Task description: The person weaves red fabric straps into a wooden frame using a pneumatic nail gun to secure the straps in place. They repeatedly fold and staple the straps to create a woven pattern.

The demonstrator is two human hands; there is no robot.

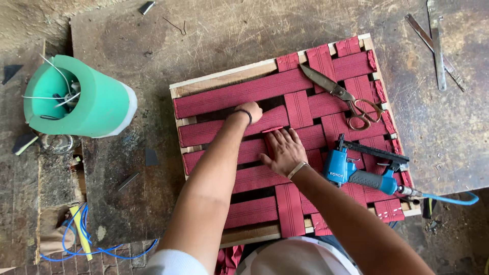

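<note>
While both hands work the red webbing (pixel 265 94), the weave on the wooden frame (pixel 224 81) looks mostly done

At the bench's left edge lies a green foam roll (pixel 97 102); the left hand (pixel 249 111) is closed on a strap near the frame's left side; the right hand (pixel 284 150) lies flat, fingers spread, pressing a loose strap end (pixel 272 130) at mid-frame; gaps remain lower left; scissors (pixel 341 95) and a blue staple gun (pixel 356 170) rest toward the right edge
</note>
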